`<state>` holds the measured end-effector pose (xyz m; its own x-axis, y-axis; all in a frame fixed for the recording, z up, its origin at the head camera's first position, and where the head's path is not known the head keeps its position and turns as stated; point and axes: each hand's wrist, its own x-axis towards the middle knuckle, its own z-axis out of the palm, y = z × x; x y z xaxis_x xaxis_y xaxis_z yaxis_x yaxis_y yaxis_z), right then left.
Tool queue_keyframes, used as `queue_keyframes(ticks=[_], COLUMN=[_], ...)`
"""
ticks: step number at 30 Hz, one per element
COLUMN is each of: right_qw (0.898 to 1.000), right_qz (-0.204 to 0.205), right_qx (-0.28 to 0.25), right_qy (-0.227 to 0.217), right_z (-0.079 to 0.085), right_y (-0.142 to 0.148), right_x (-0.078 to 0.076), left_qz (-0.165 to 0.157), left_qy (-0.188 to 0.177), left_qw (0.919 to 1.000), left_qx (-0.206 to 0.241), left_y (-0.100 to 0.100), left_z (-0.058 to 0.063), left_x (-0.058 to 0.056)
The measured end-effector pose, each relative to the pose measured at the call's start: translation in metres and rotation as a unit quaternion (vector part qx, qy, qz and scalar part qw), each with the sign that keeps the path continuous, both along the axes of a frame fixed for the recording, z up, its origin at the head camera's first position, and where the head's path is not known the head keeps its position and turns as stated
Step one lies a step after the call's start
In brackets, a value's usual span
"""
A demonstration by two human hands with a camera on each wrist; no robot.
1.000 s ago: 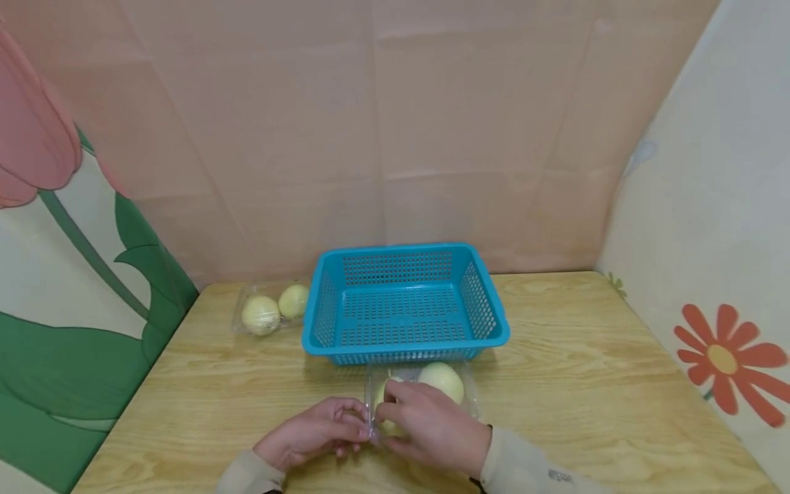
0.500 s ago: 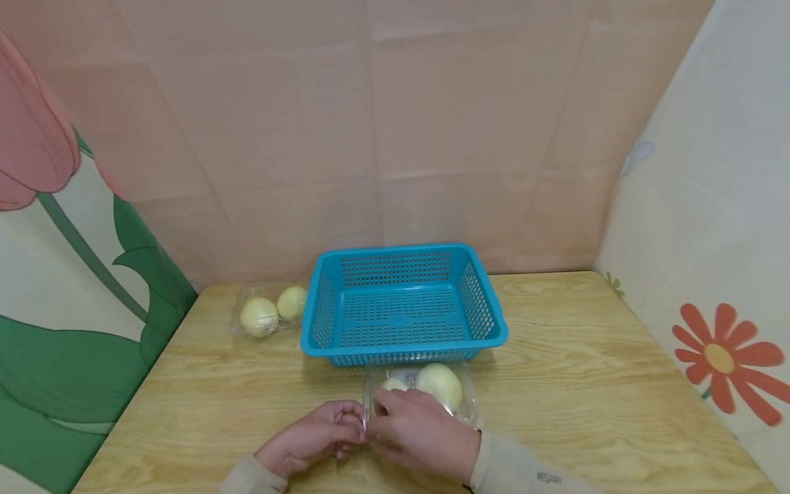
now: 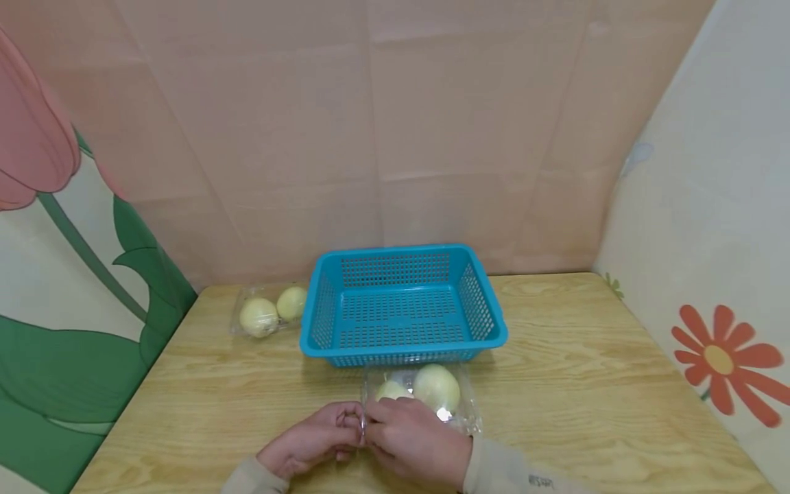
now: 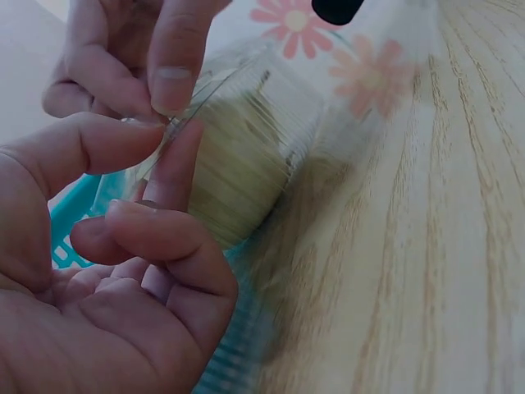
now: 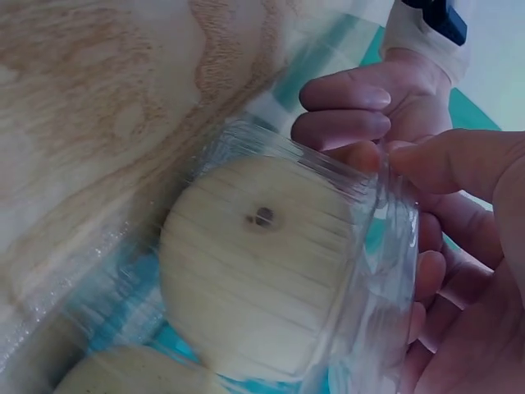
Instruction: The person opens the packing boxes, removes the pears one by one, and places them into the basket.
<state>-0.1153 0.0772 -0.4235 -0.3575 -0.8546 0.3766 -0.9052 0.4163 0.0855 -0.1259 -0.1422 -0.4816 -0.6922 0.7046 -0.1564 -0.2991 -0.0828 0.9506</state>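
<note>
Left hand (image 3: 321, 436) and right hand (image 3: 420, 440) pinch clear box (image 3: 467, 405) at its left edge; its long axis runs roughly sideways.

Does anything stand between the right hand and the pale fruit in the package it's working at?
Yes: the package itself. The ridged wall of the clear plastic container lies between the right hand and the pale fruit; the left hand is at the same edge.

A wood-grain bench (image 3: 586, 370) fills a decorated nook (home or studio, impossible to tell), with a creased pink backdrop (image 3: 432, 130) at 12 o'clock, a tulip (image 3: 37, 123) at 10 and a red-petalled flower (image 3: 719, 358) at 4.
</note>
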Motion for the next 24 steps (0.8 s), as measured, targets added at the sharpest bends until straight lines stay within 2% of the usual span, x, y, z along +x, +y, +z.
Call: queue_keyframes(ticks=[7, 11, 16, 24], right_qw=[1.0, 0.999, 0.999, 0.999], right_qz=[0.013, 0.016, 0.018, 0.007], right_qx=[-0.008, -0.031, -0.029, -0.029], right_qy=[0.012, 0.0, -0.008, -0.032], right_z=[-0.0016, 0.0022, 0.0055, 0.0042], right_y=[-0.0023, -0.0031, -0.0032, 0.0028], right_x=[-0.0004, -0.0028, -0.0048, -0.0048], left_qz=[0.005, 0.005, 0.003, -0.001], left_qy=[0.002, -0.002, -0.011, -0.029], left_qw=[1.0, 1.0, 0.9999, 0.9993], left_qx=[0.007, 0.008, 0.005, -0.023], left_y=[0.0012, 0.0007, -0.0012, -0.0004], left_z=[-0.0024, -0.0046, -0.0061, -0.0001], left_x=[0.0004, -0.0008, -0.0013, -0.0027])
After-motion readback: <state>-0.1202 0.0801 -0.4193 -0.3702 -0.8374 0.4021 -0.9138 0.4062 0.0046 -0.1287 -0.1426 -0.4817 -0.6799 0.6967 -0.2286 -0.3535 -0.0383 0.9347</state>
